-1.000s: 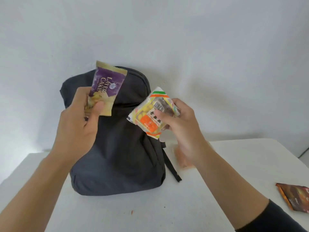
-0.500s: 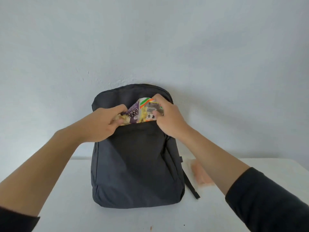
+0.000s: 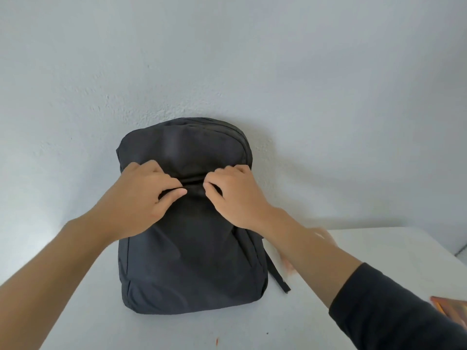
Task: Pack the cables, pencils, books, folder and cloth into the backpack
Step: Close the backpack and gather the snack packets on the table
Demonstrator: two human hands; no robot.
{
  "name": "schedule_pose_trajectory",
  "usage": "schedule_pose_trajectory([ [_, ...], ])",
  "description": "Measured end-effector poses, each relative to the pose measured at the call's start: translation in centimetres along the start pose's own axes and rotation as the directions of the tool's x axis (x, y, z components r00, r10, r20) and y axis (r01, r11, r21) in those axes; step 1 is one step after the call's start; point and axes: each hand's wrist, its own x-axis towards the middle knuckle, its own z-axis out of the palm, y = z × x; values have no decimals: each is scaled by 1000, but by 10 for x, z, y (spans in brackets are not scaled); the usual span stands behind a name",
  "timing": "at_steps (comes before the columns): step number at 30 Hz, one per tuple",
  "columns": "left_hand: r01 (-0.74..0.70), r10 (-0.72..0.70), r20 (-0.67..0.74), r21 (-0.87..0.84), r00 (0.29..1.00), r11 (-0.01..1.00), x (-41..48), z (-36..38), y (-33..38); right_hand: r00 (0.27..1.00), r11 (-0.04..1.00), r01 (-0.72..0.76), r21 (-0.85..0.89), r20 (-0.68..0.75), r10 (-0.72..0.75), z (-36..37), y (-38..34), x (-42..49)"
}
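One wide-angle view, worn on the person's head, looks forward and down across the white table [image 3: 404, 253] toward the pale wall [image 3: 278, 59], which fills the upper half of the frame. It sits close: the backpack [image 3: 192, 261] fills the centre, and the left hand [image 3: 141, 195] and right hand [image 3: 237, 195] reach in from the lower corners.

Backpack [image 3: 192, 261] on tabletop [image 3: 379, 248], leaning on wall [image 3: 328, 97] behind. Left hand [image 3: 141, 195], right hand [image 3: 235, 195] side by side on its front. Strap [image 3: 276, 271] at its right; packet [image 3: 452, 306] far right.
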Motion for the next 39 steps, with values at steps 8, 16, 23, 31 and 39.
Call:
schedule_pose_trajectory([
  [8, 37, -39, -49, -41, 998, 998, -17, 15, 15, 925, 998, 11, -65, 379, 15, -23, -6, -4],
  [16, 74, -81, -61, -119, 995, 990, -9, -2, 16, 976, 966, -105, 237, 212, 54, -39, 0, -1],
  [23, -31, -62, -291, -305, 955, 952, 5, 6, 52, 991, 908, -120, 402, 110, 82, -45, 20, -44],
  [31, -94, -6, -137, -713, 991, 695, 23, 58, 129, 966, 797, -244, 552, 62, 252, -69, 46, -121],
  [39, 501, -66, 507, -810, 859, 306, 41, 169, 245, 622, 592, -661, 461, -105, 776, -84, 147, -249],
])
